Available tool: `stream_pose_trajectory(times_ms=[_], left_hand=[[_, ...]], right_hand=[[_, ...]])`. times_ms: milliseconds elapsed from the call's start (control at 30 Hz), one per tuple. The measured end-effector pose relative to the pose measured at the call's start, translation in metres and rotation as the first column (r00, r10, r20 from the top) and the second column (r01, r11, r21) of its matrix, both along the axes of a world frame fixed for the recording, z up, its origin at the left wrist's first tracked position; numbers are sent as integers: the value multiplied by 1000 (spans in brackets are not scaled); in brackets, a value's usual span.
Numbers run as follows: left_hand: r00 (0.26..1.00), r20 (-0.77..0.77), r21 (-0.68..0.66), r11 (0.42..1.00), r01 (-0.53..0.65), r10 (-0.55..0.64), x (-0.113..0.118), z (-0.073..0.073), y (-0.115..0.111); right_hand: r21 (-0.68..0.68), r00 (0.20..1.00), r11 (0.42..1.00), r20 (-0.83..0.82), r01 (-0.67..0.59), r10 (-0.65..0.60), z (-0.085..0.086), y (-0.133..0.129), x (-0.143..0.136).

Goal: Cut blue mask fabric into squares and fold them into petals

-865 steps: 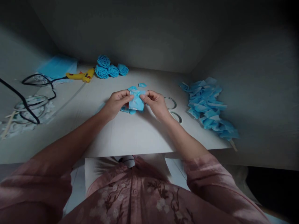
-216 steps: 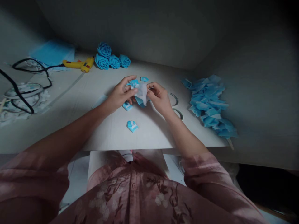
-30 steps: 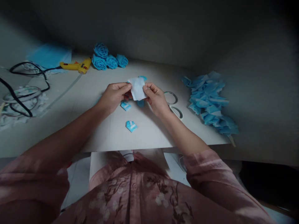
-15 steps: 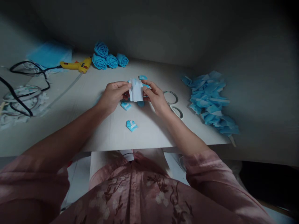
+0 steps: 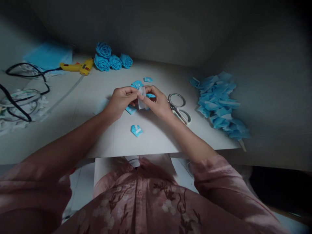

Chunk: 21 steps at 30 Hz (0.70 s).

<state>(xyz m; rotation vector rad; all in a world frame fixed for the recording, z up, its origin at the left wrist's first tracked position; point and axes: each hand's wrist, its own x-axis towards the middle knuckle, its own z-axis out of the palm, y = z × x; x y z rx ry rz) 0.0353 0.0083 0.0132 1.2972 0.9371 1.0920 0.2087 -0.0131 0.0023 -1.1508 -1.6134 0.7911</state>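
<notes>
A small piece of whitish fabric (image 5: pixel 142 101) is pinched between my two hands above the middle of the table. My left hand (image 5: pixel 123 100) grips its upper left edge with thumb and fingers. My right hand (image 5: pixel 157 100) holds it from the right, its thumb against the front of the fabric. The fingertips of both hands nearly meet at the top of the piece. Around and below the hands lie small folded blue pieces, one of them (image 5: pixel 136 130) nearer the table's front edge and another (image 5: pixel 148 79) behind the hands.
Scissors (image 5: pixel 179 112) lie right of my right hand. Farther right is a heap of blue fabric pieces (image 5: pixel 219 104). Several blue rosettes (image 5: pixel 115 62), a yellow glue gun (image 5: pixel 84 67) with a black cable and blue sheets (image 5: pixel 50 56) are at the back left of the table (image 5: pixel 117 139).
The fabric, spread flat between the hands before, now looks narrower and folded. My right hand has moved left, closer to my left hand. The scissors show more fully.
</notes>
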Motion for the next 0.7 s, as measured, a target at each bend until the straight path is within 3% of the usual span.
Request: stream_pose_trajectory(times_ms=[133, 367, 700], left_hand=[[1000, 20, -25, 999, -22, 22, 0, 2, 1], [994, 103, -93, 995, -38, 47, -3, 0, 5], [984, 160, -85, 994, -67, 80, -5, -7, 11]], right_hand=[[61, 1000, 998, -8, 17, -16, -5, 7, 6], [-2, 976, 999, -214, 47, -46, -3, 12, 13], [-22, 960, 998, -272, 65, -68, -1, 11, 11]])
